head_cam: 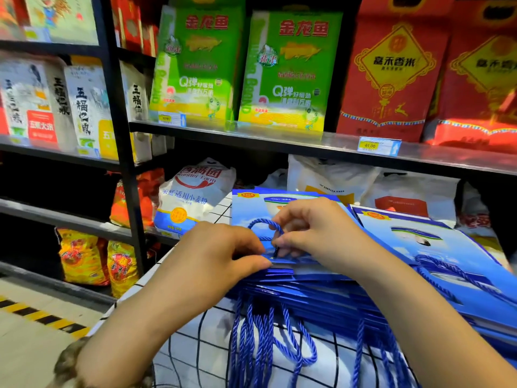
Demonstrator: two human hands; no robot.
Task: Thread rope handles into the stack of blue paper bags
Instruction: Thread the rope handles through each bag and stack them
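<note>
Head view: shiny, flat blue paper bags (pixel 321 292) lie stacked on the bench's checked cloth (pixel 195 354). The left hand (pixel 223 256) pinches the top bag's edge. The right hand (pixel 316 233) pinches a twisted blue rope (pixel 264 222) looping over that bag. More ropes (pixel 251 331) hang in front.

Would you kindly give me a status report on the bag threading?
Left grip pinches edge of top blue paper bag. Right grip pinches twisted blue rope handle beside it. Nothing blocking.
</note>
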